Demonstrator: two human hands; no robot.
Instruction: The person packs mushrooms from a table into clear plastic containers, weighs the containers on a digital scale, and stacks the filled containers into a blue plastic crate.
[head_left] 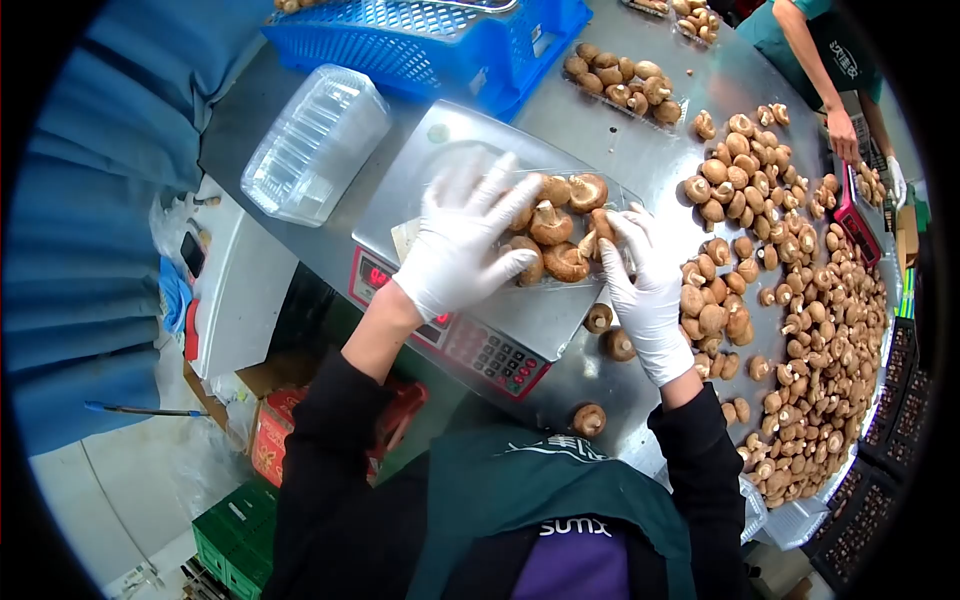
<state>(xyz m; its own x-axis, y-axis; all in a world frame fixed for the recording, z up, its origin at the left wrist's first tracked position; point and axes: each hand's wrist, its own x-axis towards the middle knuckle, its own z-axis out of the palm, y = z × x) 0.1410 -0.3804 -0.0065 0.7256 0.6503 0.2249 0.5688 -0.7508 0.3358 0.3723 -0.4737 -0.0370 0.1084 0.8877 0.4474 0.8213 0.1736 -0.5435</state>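
Note:
My left hand (pixel 462 240), in a white glove, lies over the left end of a clear plastic tray of brown mushrooms (pixel 552 224), its fingers spread apart. Part of the tray is hidden under it. At the tray's right end my right hand (pixel 642 290), also gloved, has its thumb and fingers closed about a mushroom (pixel 598 230). The tray rests on the metal plate of a digital scale (pixel 420 140), which has a red-edged keypad (pixel 487 353) and lit red digits facing me.
Left of the scale lie stacked clear empty trays (pixel 315 145); a blue crate (pixel 400 45) stands behind it. Loose mushrooms (pixel 820 350) heap along the right side, and a filled tray (pixel 625 85) sits farther back. Another person's hand (pixel 842 133) is beside a second scale (pixel 856 215).

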